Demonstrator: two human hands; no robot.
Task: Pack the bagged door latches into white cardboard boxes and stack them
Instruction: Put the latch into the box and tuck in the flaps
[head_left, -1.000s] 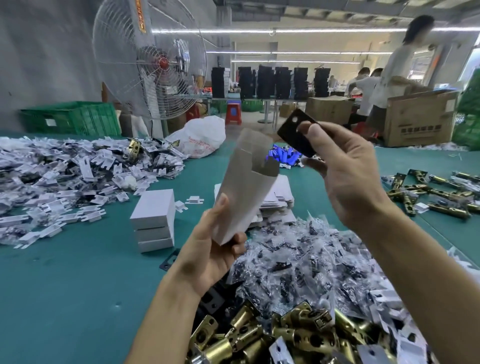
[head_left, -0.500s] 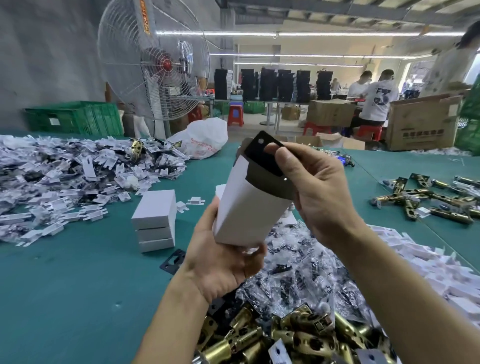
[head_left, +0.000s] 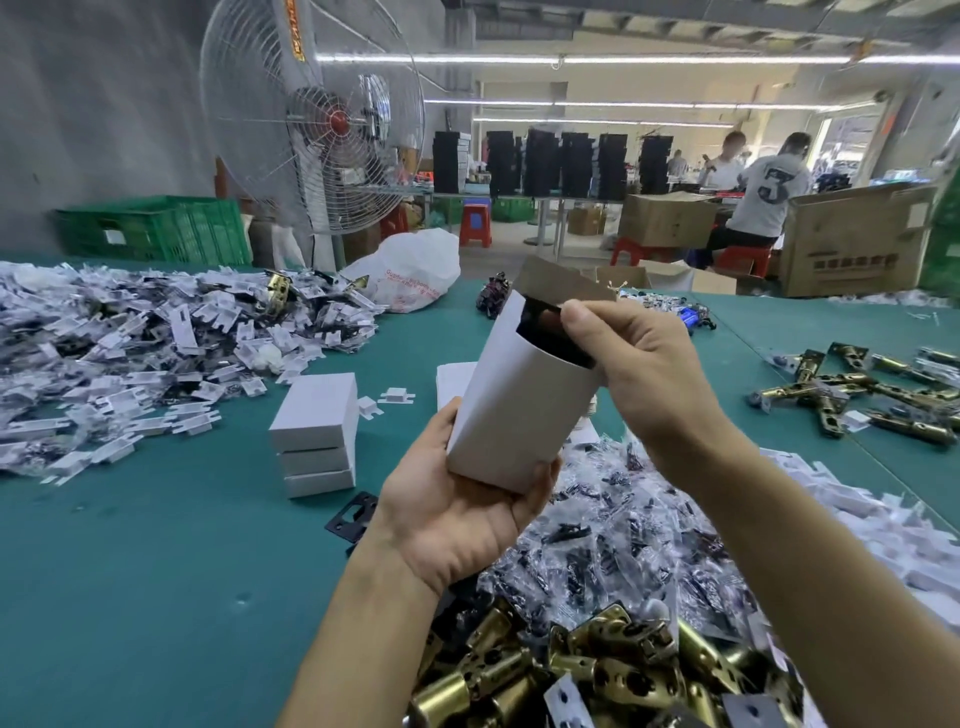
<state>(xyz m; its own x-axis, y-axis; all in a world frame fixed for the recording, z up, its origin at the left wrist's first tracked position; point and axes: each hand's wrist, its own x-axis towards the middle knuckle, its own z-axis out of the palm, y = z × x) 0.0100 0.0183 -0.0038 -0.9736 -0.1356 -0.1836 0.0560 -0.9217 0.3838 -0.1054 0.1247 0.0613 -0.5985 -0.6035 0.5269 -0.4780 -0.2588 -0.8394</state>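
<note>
Left hand (head_left: 457, 519): wrapped round the box (head_left: 524, 405) base.
Right hand (head_left: 644, 374): pinching a dark plate (head_left: 545, 332), possibly bagged.
Axis: box mouth tilts up and away; plate partly inside, on the right side.

Open white cardboard box (head_left: 524, 395) held tilted, top flap up, black latch plate (head_left: 545, 332) partly inside its mouth, three closed white boxes (head_left: 317, 436) stacked at left, bagged latches (head_left: 623, 545) heaped beneath

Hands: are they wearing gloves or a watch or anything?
No. The left hand and the right hand are bare: no gloves, rings or watch show. The forearms are bare too, with no sleeves in view.
</note>
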